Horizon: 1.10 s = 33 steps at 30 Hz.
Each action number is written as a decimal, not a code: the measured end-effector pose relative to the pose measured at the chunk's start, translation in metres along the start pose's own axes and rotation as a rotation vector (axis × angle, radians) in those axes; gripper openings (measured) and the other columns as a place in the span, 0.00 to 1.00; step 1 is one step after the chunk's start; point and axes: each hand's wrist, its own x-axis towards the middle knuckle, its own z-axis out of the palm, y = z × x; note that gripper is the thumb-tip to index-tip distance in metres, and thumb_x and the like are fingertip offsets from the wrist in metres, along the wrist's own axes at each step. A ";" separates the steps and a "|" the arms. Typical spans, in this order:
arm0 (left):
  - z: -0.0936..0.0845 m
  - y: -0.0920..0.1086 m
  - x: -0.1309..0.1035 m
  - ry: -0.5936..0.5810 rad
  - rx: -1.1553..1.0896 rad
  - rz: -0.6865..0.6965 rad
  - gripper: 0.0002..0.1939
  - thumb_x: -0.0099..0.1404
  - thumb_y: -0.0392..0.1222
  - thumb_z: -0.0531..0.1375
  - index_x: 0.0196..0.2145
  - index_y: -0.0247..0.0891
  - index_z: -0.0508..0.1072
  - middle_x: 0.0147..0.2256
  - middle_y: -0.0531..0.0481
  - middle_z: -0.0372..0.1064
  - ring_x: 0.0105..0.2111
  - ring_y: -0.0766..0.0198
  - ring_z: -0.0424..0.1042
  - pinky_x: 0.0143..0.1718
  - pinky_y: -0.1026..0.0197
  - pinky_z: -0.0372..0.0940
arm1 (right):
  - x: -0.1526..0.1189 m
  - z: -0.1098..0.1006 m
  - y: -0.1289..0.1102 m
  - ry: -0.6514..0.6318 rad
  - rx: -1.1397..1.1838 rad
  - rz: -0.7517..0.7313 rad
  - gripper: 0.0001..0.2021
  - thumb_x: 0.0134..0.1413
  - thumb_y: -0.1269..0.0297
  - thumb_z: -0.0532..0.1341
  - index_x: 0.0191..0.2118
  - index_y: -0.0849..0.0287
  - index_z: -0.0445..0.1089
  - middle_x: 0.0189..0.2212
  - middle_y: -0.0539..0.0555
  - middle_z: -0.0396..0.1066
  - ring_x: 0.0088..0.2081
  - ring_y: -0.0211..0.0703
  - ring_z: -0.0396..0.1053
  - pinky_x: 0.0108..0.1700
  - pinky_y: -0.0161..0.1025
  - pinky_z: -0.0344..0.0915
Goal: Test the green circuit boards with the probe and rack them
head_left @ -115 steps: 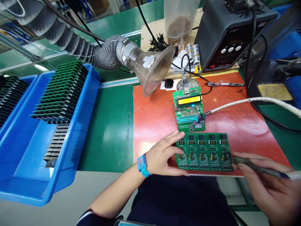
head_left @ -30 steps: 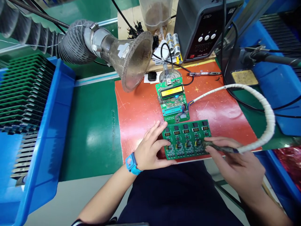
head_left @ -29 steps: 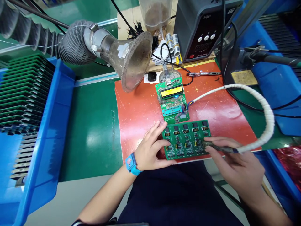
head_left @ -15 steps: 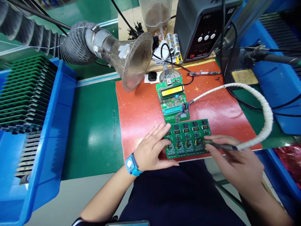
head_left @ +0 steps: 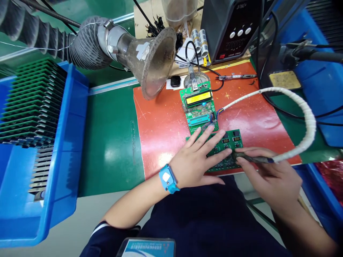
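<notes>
A green circuit board panel (head_left: 230,151) with small two-digit displays lies on the red mat (head_left: 163,135). My left hand (head_left: 199,157), fingers spread, lies over much of the panel and hides its left part. My right hand (head_left: 270,175) grips a dark probe (head_left: 254,158) whose tip end is at the panel's right side; whether it touches cannot be made out. From the probe a white wrapped cable (head_left: 302,107) loops back to a programmer board (head_left: 199,107) with a lit yellow screen, just behind the panel.
A blue bin (head_left: 64,142) with several upright circuit boards (head_left: 32,103) stands at left. A fume extractor funnel (head_left: 158,64) hangs over the mat's back left. A soldering station (head_left: 227,32), pen (head_left: 235,76) and yellow sponge (head_left: 285,80) are behind. Another blue bin (head_left: 327,121) is at right.
My left hand has slid right across the panel, from its left edge to over its middle, covering more displays. My right hand still holds the probe near the panel's right side.
</notes>
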 end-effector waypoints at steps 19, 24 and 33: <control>0.006 -0.003 -0.007 0.082 -0.002 0.004 0.33 0.67 0.62 0.58 0.60 0.38 0.66 0.66 0.37 0.54 0.70 0.45 0.46 0.67 0.39 0.49 | 0.001 0.002 0.001 -0.021 0.089 0.005 0.13 0.55 0.76 0.66 0.44 0.56 0.70 0.41 0.53 0.76 0.43 0.42 0.75 0.46 0.35 0.73; 0.000 -0.013 -0.034 0.159 -0.117 -0.101 0.54 0.55 0.75 0.60 0.67 0.37 0.55 0.67 0.33 0.49 0.70 0.36 0.40 0.66 0.30 0.45 | 0.001 0.002 -0.001 -0.013 0.101 -0.007 0.12 0.55 0.76 0.66 0.44 0.56 0.70 0.41 0.53 0.75 0.42 0.43 0.75 0.46 0.39 0.74; 0.009 -0.027 -0.052 0.161 -0.187 -0.128 0.54 0.55 0.70 0.64 0.69 0.41 0.49 0.67 0.33 0.50 0.68 0.38 0.48 0.64 0.34 0.55 | 0.002 0.003 -0.005 0.017 0.184 0.006 0.13 0.54 0.79 0.66 0.43 0.56 0.71 0.40 0.52 0.75 0.43 0.44 0.75 0.46 0.39 0.74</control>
